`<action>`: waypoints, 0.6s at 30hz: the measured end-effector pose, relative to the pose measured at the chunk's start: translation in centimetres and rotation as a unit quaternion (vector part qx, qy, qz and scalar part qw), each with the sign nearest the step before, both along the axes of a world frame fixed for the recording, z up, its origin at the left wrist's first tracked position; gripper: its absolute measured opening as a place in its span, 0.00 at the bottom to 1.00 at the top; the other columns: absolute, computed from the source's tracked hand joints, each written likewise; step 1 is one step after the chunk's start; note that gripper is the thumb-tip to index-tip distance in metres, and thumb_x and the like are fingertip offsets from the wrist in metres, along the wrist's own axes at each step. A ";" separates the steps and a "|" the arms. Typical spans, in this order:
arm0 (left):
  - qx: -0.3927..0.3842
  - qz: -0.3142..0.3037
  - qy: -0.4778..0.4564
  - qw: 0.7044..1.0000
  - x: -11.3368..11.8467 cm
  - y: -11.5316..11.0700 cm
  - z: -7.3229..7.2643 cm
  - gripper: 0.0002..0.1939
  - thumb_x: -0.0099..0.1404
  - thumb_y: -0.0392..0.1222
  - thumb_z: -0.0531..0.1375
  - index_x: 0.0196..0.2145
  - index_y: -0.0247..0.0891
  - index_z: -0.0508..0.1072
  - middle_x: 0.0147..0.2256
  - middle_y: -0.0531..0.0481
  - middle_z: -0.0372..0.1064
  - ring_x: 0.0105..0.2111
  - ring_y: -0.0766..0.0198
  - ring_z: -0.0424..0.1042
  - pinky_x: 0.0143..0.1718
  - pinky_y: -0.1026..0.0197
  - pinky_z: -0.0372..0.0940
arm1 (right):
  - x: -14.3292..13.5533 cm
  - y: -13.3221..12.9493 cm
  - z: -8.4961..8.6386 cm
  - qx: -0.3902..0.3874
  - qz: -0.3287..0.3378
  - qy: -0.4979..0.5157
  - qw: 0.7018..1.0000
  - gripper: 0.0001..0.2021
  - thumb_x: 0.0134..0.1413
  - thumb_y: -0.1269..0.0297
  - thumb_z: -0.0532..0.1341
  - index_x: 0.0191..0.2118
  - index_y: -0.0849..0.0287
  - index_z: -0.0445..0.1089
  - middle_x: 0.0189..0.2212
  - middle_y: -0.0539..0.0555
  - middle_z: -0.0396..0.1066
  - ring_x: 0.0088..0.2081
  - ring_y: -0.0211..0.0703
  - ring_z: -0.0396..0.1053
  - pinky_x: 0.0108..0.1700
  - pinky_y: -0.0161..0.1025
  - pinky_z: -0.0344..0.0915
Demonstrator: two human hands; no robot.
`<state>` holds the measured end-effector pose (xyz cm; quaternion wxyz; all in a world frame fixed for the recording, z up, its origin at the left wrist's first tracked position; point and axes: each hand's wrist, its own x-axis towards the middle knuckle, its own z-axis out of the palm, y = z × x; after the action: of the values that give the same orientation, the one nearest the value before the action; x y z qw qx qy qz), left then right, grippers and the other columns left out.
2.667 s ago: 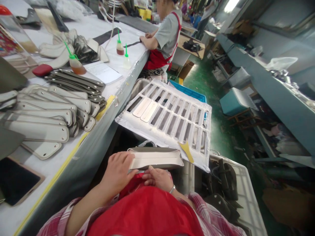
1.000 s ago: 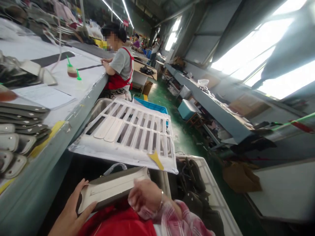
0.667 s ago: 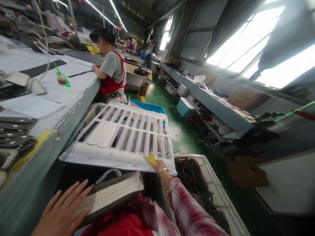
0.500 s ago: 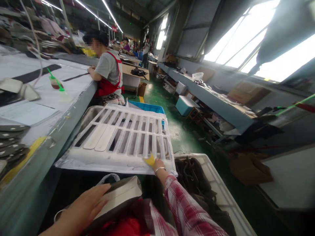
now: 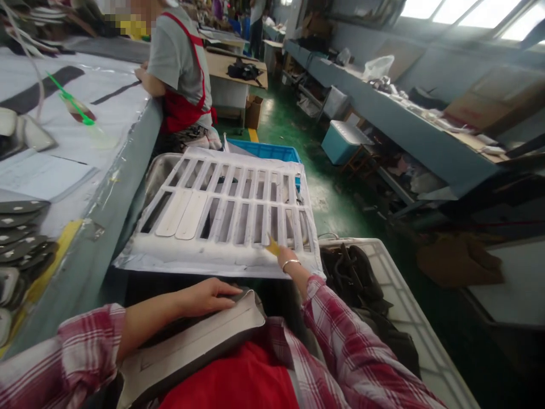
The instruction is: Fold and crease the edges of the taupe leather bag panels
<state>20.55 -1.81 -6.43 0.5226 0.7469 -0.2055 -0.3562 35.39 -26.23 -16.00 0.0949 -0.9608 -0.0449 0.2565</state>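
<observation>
My left hand (image 5: pixel 208 297) lies with fingers stretched over the far edge of a long dark piece with a cream panel (image 5: pixel 191 343), which rests on my lap and looks like a bag part. In my right hand (image 5: pixel 286 258) is a small yellow piece with a notched end (image 5: pixel 273 246), pinched above the near edge of a white slotted frame (image 5: pixel 170 258). Two cream rounded strips (image 5: pixel 191 215) lie side by side on the frame's slots at the left. The fingertips of my right hand are partly hidden.
A white crate (image 5: pixel 409 309) with dark bags (image 5: pixel 355 272) stands at my right. At left is a worktable (image 5: pixel 106 176) with dark stacked pieces (image 5: pixel 25 233) and a green-tipped bottle (image 5: pixel 76 108). A co-worker (image 5: pixel 179 68) in a red apron leans there. A blue crate (image 5: pixel 264 150) sits behind the frame.
The view has tipped downward. My left hand has slid right and forward along the cream-panelled piece, showing more of it. My right hand stays at the frame's near edge with the yellow piece.
</observation>
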 end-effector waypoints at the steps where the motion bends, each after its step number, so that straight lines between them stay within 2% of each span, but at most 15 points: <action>1: 0.000 -0.007 0.013 1.000 0.4 0.1 -0.1 0.20 0.61 0.45 0.53 0.51 0.42 0.66 0.45 0.54 0.70 0.43 0.60 0.68 0.45 0.64 0.59 | -0.1 -0.3 0.7 0.016 -0.005 -0.009 1.000 0.13 0.57 0.66 0.53 0.48 0.65 0.61 0.42 0.59 0.66 0.44 0.45 0.65 0.44 0.44 0.62; 3: 0.001 -0.019 0.024 1.000 1.2 0.2 -0.5 0.21 0.61 0.46 0.54 0.52 0.42 0.65 0.45 0.53 0.70 0.42 0.59 0.68 0.44 0.64 0.60 | -0.7 -1.5 2.5 0.055 -0.015 -0.010 0.998 0.16 0.56 0.68 0.52 0.50 0.65 0.56 0.41 0.61 0.67 0.42 0.45 0.66 0.41 0.41 0.63; 5: -0.012 -0.029 0.022 0.999 1.6 0.2 -1.3 0.22 0.61 0.47 0.54 0.52 0.42 0.64 0.45 0.53 0.69 0.43 0.59 0.67 0.45 0.63 0.60 | -2.1 -3.1 4.7 0.096 -0.011 0.019 0.995 0.16 0.56 0.67 0.51 0.50 0.62 0.55 0.36 0.57 0.69 0.35 0.41 0.69 0.34 0.36 0.65; 7: -0.034 -0.037 0.024 0.998 1.9 0.2 -2.2 0.22 0.61 0.48 0.53 0.53 0.43 0.63 0.47 0.53 0.68 0.45 0.59 0.66 0.47 0.63 0.58 | -4.0 -4.3 6.9 0.134 0.007 0.083 0.987 0.13 0.57 0.61 0.50 0.45 0.60 0.58 0.28 0.51 0.70 0.25 0.37 0.68 0.26 0.32 0.64; 10: -0.062 -0.037 0.029 0.997 2.1 0.0 -3.4 0.23 0.61 0.48 0.53 0.54 0.43 0.61 0.50 0.53 0.65 0.47 0.59 0.65 0.50 0.62 0.56 | -6.6 -4.3 9.5 0.156 0.094 0.214 0.960 0.21 0.57 0.47 0.45 0.36 0.61 0.63 0.19 0.49 0.66 0.16 0.35 0.63 0.19 0.32 0.58; 12: -0.087 -0.040 0.036 0.995 2.2 -0.3 -4.0 0.24 0.62 0.46 0.54 0.55 0.43 0.60 0.51 0.53 0.64 0.48 0.59 0.64 0.51 0.63 0.54 | -7.4 -2.9 10.4 0.102 0.203 0.201 0.953 0.25 0.54 0.42 0.45 0.31 0.61 0.65 0.21 0.53 0.68 0.19 0.39 0.65 0.20 0.33 0.57; 14: -0.127 -0.045 0.051 0.990 2.4 -0.7 -4.5 0.24 0.61 0.45 0.54 0.56 0.44 0.59 0.51 0.53 0.63 0.49 0.60 0.63 0.52 0.63 0.53 | -7.5 -1.0 10.6 0.013 0.299 0.127 0.946 0.27 0.52 0.40 0.46 0.30 0.61 0.67 0.23 0.57 0.70 0.25 0.44 0.68 0.24 0.35 0.57; 16: -0.156 -0.051 0.063 0.984 2.5 -1.0 -5.0 0.25 0.60 0.45 0.56 0.56 0.44 0.59 0.53 0.53 0.62 0.52 0.59 0.60 0.53 0.63 0.51 | -7.2 0.7 10.4 -0.035 0.350 0.072 0.933 0.26 0.52 0.41 0.46 0.34 0.59 0.68 0.26 0.57 0.71 0.29 0.47 0.69 0.27 0.36 0.57; 18: -0.165 -0.051 0.076 0.982 2.6 -1.1 -5.5 0.27 0.58 0.44 0.58 0.55 0.44 0.60 0.53 0.53 0.61 0.53 0.57 0.59 0.54 0.61 0.50 | -6.9 2.0 10.0 -0.028 0.365 0.031 0.930 0.22 0.56 0.45 0.46 0.37 0.58 0.67 0.30 0.56 0.71 0.32 0.45 0.69 0.30 0.35 0.57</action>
<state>23.16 -2.96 -11.92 0.6343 0.6094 -0.2588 -0.3991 28.50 -24.21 -5.96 -0.0310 -0.8721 -0.3819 0.3044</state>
